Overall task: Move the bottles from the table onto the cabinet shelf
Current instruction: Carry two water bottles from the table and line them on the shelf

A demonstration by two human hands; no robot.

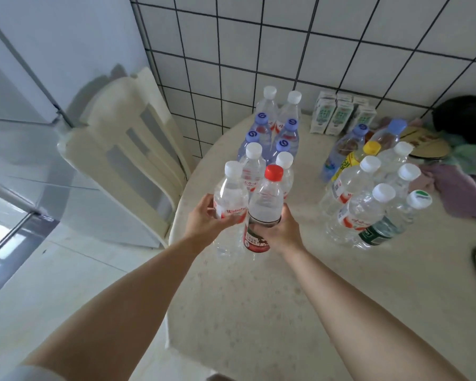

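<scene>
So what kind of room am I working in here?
Probably a home kitchen or dining corner: a white tiled wall, a round table crowded with bottles, a cream plastic chair and milk cartons.

one head-worn wide-angle view, looking forward and steeply down over the round table (259, 298) from close above.

Pale speckled round table (248, 312) under upright bottles (368, 204), cartons (338, 116), purple cloth (459, 188).

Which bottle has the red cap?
The bottle held in the right hand, at the front of the left-hand cluster. Its cap is red; every other cap on the table is white, blue or yellow.
</scene>
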